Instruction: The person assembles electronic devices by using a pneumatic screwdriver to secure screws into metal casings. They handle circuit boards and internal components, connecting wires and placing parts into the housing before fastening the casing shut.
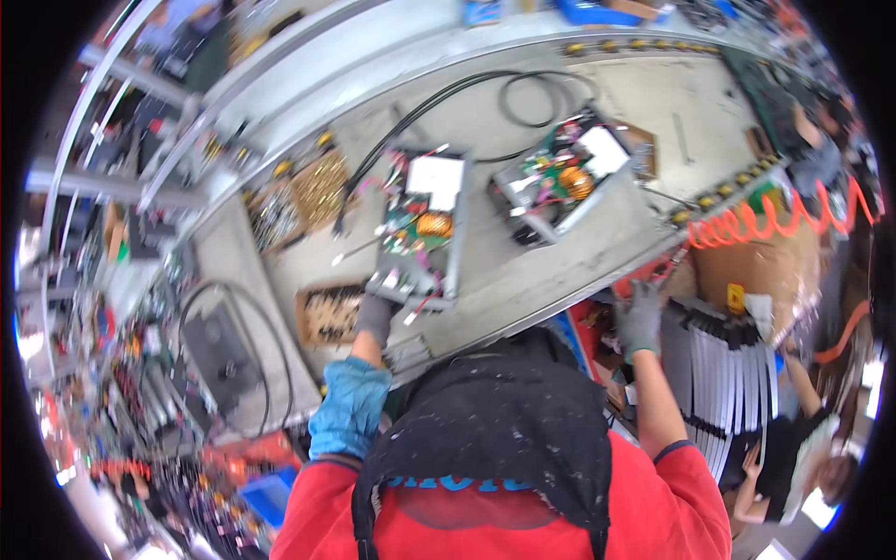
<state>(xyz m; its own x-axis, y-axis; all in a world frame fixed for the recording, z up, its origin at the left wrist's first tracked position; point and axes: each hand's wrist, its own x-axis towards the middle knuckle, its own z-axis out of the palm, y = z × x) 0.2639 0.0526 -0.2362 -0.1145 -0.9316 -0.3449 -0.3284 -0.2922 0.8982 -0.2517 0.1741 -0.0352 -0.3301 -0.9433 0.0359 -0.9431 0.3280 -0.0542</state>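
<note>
My left hand [375, 317], in a grey glove, grips the near left corner of an open metal electronics unit [448, 252]. A green circuit board, a copper-wound coil [434, 224] and a white sheet [435, 179] show inside the unit; loose wires stick out of it. My fingertips are partly hidden at its edge. Off the bench's front edge, my right hand [639, 317], also gloved, is stretched out over a red surface [590, 327], fingers apart. Beside it lies a red and dark tool-like thing [665, 269], too blurred to name.
A second electronics unit [565, 177] sits to the right on the workbench [523, 289]. Boxes of screws [320, 187] and dark small parts [329, 314] stand at left. Black cable [439, 98] loops behind. An orange coiled hose [775, 219], a carton [756, 271] and stacked metal panels [714, 373] are at right.
</note>
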